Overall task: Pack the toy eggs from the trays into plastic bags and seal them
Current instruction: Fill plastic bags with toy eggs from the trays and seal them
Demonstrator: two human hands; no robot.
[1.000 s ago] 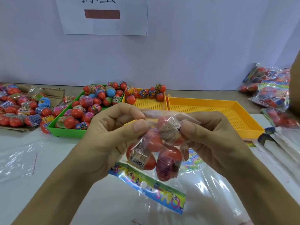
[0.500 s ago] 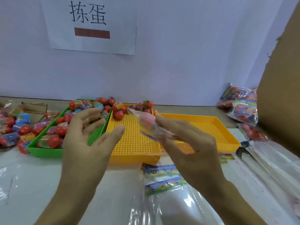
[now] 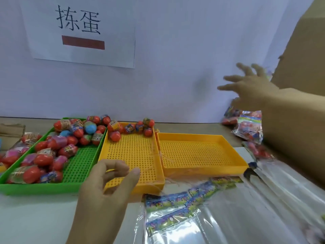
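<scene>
Red and coloured toy eggs (image 3: 52,148) fill the far part of a green tray (image 3: 80,166) on the left. A few more eggs (image 3: 130,128) sit at the back of the middle yellow tray (image 3: 133,155). My left hand (image 3: 105,196) hovers in front of that tray, fingers loosely curled, holding nothing. My right hand (image 3: 249,88) is raised at the right with fingers spread and empty, above a heap of packed egg bags (image 3: 246,125). Flat empty plastic bags (image 3: 175,215) with colourful headers lie on the table at the front.
A second yellow tray (image 3: 200,152) stands empty to the right of the first. More eggs (image 3: 12,155) lie outside the green tray at the far left. A cardboard wall (image 3: 302,50) rises at the right. A paper sign (image 3: 80,29) hangs on the white back wall.
My right hand carried the filled bag to the right and let it go; it is now empty with fingers spread. My left hand dropped lower and curled loosely. The camera tilted up.
</scene>
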